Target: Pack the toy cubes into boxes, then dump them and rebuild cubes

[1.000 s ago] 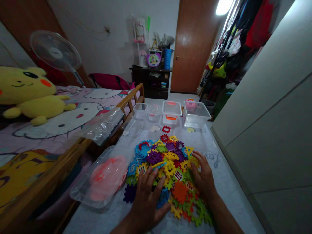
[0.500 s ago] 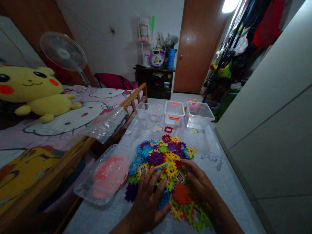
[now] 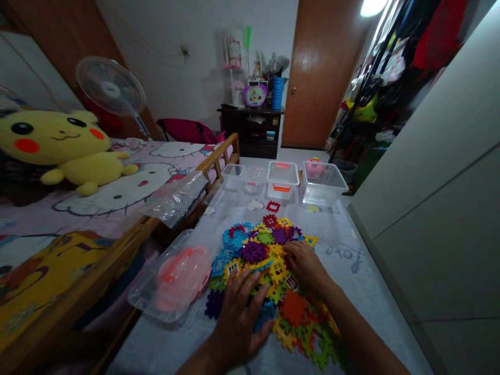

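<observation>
A heap of colourful plastic interlocking tiles (image 3: pixel 269 250) lies spread on the pale table (image 3: pixel 359 291). My left hand (image 3: pixel 240 317) rests flat with fingers spread on the near left part of the heap, over blue and green tiles. My right hand (image 3: pixel 302 263) reaches into the middle of the heap, fingers down on yellow and purple tiles. Whether it grips a tile cannot be seen. An orange tile (image 3: pixel 294 308) lies just near my right forearm.
A clear lid with a pink handle (image 3: pixel 175 273) lies left of the heap. Several clear plastic boxes (image 3: pixel 322 182) stand at the table's far end. A bed with a yellow plush toy (image 3: pixel 66 148) runs along the left; a grey wall (image 3: pixel 429 166) bounds the right.
My right hand has slid from the heap's right edge leftwards and forwards into its middle. My left hand has stayed in place. The camera view has shifted slightly.
</observation>
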A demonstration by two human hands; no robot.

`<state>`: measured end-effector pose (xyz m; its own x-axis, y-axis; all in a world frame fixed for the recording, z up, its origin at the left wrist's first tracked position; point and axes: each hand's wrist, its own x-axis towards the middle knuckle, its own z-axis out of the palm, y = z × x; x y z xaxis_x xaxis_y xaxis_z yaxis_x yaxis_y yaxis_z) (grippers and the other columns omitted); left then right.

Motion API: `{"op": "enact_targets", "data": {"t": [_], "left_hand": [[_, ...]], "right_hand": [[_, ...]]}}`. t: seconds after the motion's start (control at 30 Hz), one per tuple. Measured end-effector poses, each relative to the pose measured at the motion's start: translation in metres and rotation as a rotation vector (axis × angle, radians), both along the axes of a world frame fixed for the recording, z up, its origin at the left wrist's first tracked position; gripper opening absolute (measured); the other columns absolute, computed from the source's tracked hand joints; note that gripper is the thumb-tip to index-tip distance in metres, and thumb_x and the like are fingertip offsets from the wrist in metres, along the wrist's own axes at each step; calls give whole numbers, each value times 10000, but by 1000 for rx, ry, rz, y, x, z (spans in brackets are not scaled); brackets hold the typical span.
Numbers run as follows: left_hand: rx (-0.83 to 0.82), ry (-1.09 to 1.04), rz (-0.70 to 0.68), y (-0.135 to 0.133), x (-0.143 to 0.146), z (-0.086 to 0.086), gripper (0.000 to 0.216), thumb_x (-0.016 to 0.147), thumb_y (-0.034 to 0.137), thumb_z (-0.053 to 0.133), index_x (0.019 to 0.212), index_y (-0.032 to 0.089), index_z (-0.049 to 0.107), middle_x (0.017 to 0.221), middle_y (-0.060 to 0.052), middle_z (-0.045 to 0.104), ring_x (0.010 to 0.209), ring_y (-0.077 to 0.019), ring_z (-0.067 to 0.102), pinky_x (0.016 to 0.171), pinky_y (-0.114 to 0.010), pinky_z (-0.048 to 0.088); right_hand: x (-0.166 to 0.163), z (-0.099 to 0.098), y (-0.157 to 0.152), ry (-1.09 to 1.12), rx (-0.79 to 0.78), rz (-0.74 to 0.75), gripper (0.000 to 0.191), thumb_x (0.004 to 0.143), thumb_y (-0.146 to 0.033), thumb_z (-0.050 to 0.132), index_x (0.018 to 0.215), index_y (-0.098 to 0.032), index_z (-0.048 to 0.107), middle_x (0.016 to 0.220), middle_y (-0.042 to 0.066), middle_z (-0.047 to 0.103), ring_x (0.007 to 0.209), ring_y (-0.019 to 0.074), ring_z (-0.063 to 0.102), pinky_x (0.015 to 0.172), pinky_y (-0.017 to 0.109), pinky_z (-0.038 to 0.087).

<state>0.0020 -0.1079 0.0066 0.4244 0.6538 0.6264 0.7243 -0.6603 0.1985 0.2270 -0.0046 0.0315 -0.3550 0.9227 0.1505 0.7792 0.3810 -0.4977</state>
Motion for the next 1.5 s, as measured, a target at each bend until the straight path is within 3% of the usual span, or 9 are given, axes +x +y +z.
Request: {"op": "enact_targets", "data": {"t": [0.1,0.3,0.4,0.53,0.73,0.87,1.17,1.33,1.5], "left_hand": [[-6,-26,21,0,1,-2,487,852,282,632,1312,154,540,1415,-147,459,1416,-337,320,1212,-544,140],[-56,33,116,0,3,-1,564,863,285,613,1389,144,465,1559,-214,271,1456,-400,232,1151,-632,212],[-97,86,153,0,3,0,644,850,276,608,1442,132,401,1601,-224,181,1474,-426,167,1132,-652,235],[-103,94,146,1,3,-2,692,833,278,620,1463,128,376,1604,-212,193,1479,-419,165,1143,-635,233],[-81,87,114,2,1,-5,647,839,261,615,1439,133,411,1532,-187,355,1459,-383,246,1161,-600,234],[-86,79,99,2,0,-6,651,847,264,606,1445,122,392,1503,-182,395,1457,-371,246,1172,-589,223],[18,-89,132,-1,3,-7,841,869,291,612,1541,121,137,1547,-211,271,1468,-384,214,1166,-629,241],[47,-89,158,0,4,-12,797,865,214,590,1535,132,167,1567,-200,236,1472,-402,179,1153,-639,239],[-35,43,147,4,2,-10,664,857,211,579,1469,116,339,1499,-183,396,1460,-369,242,1151,-586,268]], "right_hand": [[9,1,-1,79,3,-92,235,904,-178,467,923,-197,700,968,82,735,917,229,649,873,372,484],[23,0,-4,239,-29,-222,370,895,-317,496,1218,-178,613,965,86,715,871,239,655,835,403,517],[15,4,-11,215,105,-143,404,837,-280,567,1230,-194,607,1241,134,627,1163,295,556,1023,495,424],[-1,14,-27,131,35,117,536,746,-200,649,1276,-239,576,1340,109,566,1252,309,471,1076,516,367],[-9,18,-27,119,-36,84,304,706,-103,614,989,-213,593,1147,98,614,1101,274,533,973,443,441],[0,18,-20,226,-71,-13,78,823,-160,521,851,-224,556,911,50,638,861,215,601,781,344,491],[-50,32,-18,533,-224,29,362,839,-212,582,1195,-272,557,955,1,678,811,172,637,718,291,515],[-85,39,-17,332,-90,186,306,799,-84,589,1065,-224,643,1025,57,675,952,203,627,866,349,508],[-62,41,29,82,40,127,301,834,-69,542,1061,-213,676,1118,76,673,1090,216,600,983,370,455]]}}
